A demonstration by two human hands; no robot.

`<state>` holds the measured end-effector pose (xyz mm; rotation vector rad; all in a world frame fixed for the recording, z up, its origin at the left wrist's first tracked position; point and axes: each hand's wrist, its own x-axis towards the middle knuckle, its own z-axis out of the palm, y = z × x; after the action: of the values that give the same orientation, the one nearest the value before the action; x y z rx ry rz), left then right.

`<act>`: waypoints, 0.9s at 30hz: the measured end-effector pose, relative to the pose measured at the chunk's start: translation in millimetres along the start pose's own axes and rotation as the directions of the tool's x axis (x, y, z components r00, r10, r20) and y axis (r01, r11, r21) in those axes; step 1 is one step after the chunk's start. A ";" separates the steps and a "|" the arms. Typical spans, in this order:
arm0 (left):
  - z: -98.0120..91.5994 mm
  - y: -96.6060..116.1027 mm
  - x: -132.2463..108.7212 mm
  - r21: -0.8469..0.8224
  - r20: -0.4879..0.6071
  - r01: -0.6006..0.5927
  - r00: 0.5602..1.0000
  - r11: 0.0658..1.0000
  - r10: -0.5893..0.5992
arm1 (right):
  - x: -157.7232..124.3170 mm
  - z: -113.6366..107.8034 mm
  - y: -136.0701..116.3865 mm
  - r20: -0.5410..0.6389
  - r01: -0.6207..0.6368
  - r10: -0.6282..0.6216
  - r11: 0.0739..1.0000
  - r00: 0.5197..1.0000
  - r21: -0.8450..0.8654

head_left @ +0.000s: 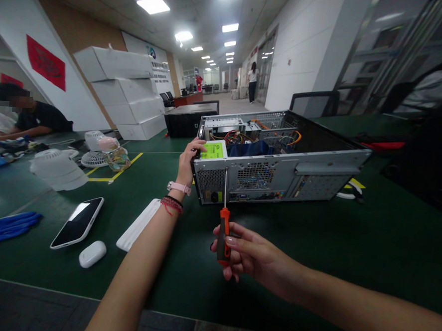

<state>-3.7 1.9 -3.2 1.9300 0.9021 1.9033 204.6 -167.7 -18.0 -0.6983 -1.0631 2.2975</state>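
An opened desktop computer case (285,169) lies on its side with its rear panel facing me. My left hand (187,158) grips the case's left rear corner, fingers curled over the edge. Beside those fingers, a power supply (213,150) with a bright green label sits inside the case. My right hand (253,252) is closed around the orange and black handle of a screwdriver (223,235). Its shaft points up at the rear panel, and the tip appears to meet the panel near the power supply's vent grille. Cables and a dark blue part show inside the case.
On the green table (297,270) to my left lie a phone (78,222), a white earbud case (93,254), a white oblong item (139,225) and blue gloves (5,227). White boxes (126,97) and a black case (184,122) stand behind. People sit on both sides.
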 end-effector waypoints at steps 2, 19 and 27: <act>0.1 0.4 0.0 -0.007 -0.003 -0.001 1.000 1.000 0.001 | -0.2 -0.1 1.1 -0.002 0.009 -0.009 1.000 1.000 0.003; 0.4 2.1 0.8 -0.025 -0.006 0.014 1.000 1.000 -0.014 | -0.7 1.2 0.3 -0.025 0.034 -0.034 0.999 0.999 0.007; 0.0 1.0 0.6 -0.015 -0.006 0.019 1.000 1.000 -0.019 | 4.3 -0.2 3.7 -0.060 0.044 -0.042 0.998 0.997 0.036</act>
<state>-3.5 1.5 -2.1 1.9015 0.9018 1.9012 200.7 -167.0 -22.1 -0.7175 -0.9962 2.2400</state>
